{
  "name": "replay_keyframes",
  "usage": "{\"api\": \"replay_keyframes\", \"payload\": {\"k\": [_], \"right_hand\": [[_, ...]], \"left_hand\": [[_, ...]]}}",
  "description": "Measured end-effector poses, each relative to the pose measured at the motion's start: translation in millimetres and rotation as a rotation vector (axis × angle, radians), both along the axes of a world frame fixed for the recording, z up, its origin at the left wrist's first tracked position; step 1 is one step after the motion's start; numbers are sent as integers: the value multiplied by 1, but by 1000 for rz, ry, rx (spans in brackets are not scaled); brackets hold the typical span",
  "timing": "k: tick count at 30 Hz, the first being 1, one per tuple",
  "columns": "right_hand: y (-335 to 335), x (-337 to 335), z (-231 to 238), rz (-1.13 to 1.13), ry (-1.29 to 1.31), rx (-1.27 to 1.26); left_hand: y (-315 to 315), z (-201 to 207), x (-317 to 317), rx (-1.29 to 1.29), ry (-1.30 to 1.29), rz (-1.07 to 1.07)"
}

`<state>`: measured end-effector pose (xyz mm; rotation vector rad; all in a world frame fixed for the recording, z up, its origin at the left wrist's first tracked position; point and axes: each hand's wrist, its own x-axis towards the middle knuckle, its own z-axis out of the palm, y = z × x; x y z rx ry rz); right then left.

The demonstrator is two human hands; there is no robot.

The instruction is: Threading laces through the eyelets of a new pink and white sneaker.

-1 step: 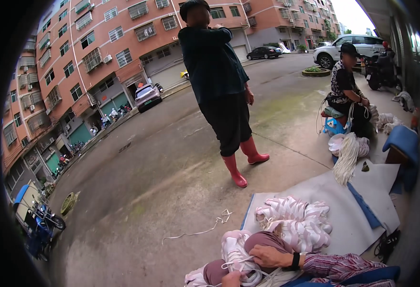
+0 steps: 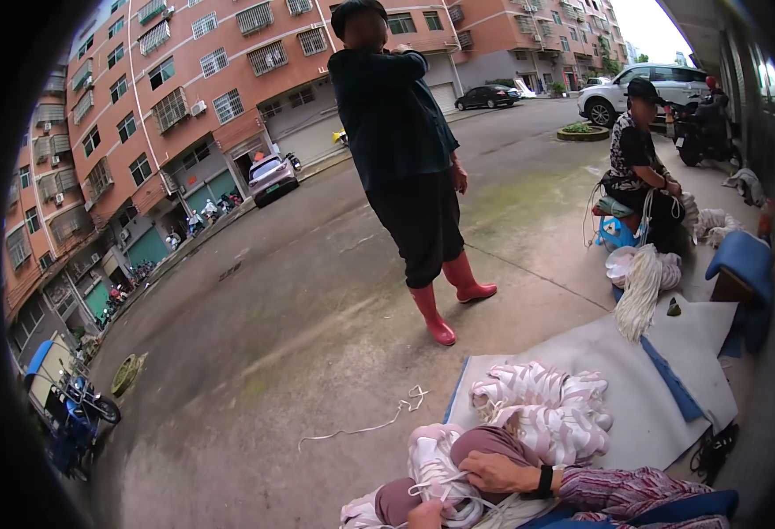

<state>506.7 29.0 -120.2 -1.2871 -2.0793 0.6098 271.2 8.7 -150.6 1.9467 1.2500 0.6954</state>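
Two hands were at a white-and-pink shoe between the knees, at the near side. The right hand curled by its right side, close to the laces; the left hand, partly cut off, sat nearer. Whether either grip pinched the laces, I could not tell. Lacing or tying seemed the step in hand; the next move would call for one hand steadying the shoe while the other drew the laces. Farther right, more shoes lay on a sheet.
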Motion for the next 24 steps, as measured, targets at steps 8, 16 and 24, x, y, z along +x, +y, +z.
{"api": "replay_keyframes", "payload": {"k": [8, 16, 24], "right_hand": [[3, -1, 2, 2, 70, 33], [5, -11, 5, 20, 55, 2], [-6, -15, 4, -35, 125, 56]], "left_hand": [[1, 24, -25, -215, -193, 61], [1, 5, -65, 4, 13, -68], [-12, 31, -42, -771, -259, 332]]}}
